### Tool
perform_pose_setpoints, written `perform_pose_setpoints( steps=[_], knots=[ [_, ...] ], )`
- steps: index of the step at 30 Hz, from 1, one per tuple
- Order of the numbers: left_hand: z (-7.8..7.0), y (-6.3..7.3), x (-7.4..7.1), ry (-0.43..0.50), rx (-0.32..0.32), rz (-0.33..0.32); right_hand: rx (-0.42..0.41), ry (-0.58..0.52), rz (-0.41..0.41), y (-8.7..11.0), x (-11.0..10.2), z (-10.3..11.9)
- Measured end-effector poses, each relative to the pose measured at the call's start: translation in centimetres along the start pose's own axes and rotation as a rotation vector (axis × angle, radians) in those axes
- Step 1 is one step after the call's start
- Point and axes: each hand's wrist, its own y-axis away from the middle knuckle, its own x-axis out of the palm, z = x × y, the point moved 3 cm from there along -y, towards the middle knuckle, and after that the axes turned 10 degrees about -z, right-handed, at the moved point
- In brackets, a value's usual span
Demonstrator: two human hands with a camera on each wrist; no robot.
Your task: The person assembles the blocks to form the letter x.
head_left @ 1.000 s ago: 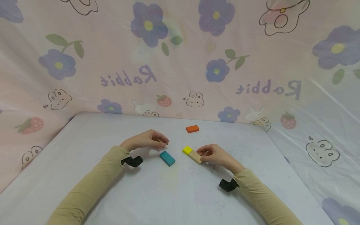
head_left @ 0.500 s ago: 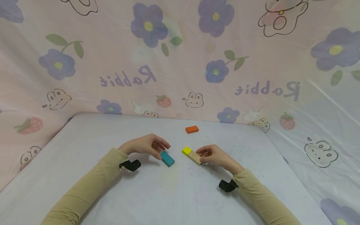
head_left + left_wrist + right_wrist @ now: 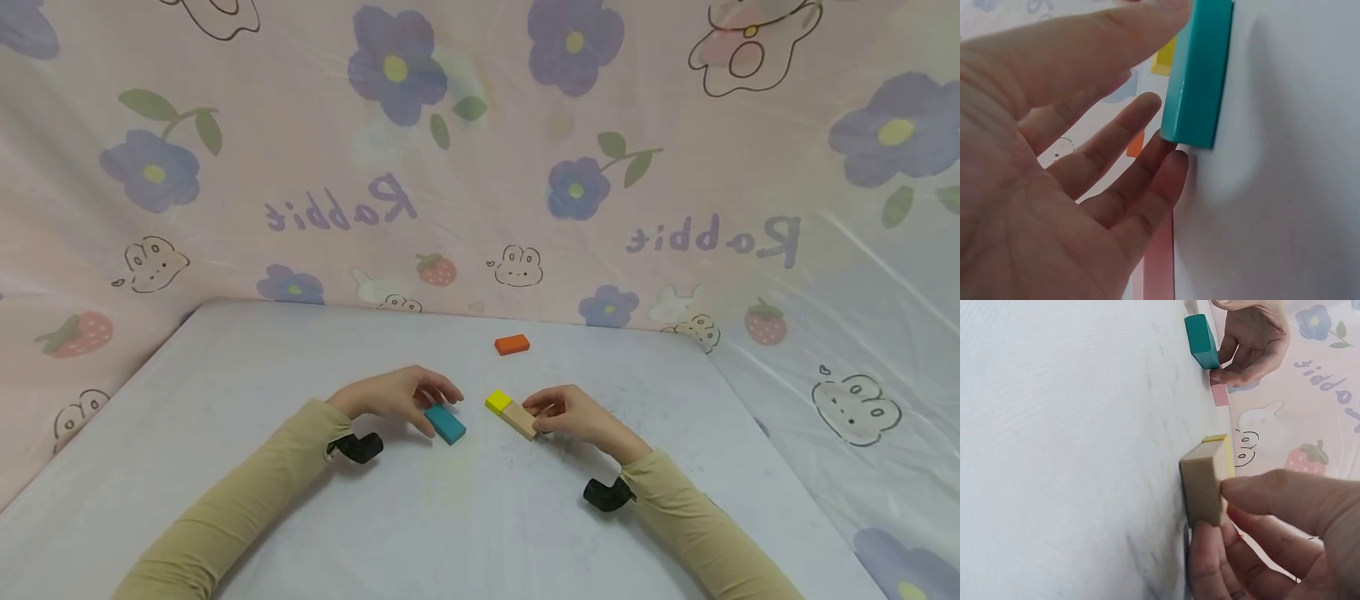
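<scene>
My left hand [image 3: 399, 395] is over the far end of a teal block [image 3: 448, 425] lying on the table. In the left wrist view its thumb overlaps the teal block [image 3: 1200, 81], and the other fingers are spread loosely beyond the block's end. My right hand [image 3: 576, 417] pinches a plain wooden block [image 3: 521, 421] between thumb and fingers, as the right wrist view shows at that block's near end [image 3: 1202, 487]. Against the far end of the wooden block sits a yellow block [image 3: 498, 402], in line with it.
An orange block [image 3: 512, 345] lies farther back on the white table [image 3: 480, 517]. A pink block [image 3: 1159, 259] shows beyond my left fingers in the left wrist view; the head view hides it. A printed curtain [image 3: 480, 150] hangs behind the table.
My left hand has come toward me and slightly right, down to the teal block. The right hand stays at the wooden block, and the blocks seen from the head have not moved.
</scene>
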Motion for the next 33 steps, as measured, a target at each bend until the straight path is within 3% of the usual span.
perform_pose_setpoints(
  steps=[15, 33],
  knots=[
    [0.6, -0.5, 0.9, -0.045, 0.013, -0.018, -0.006, -0.01, 0.003, -0.1, 0.0, -0.2],
    [0.3, -0.5, 1.3, -0.125, 0.015, -0.001, -0.005, 0.008, 0.002, 0.0, 0.0, 0.0]
  ],
)
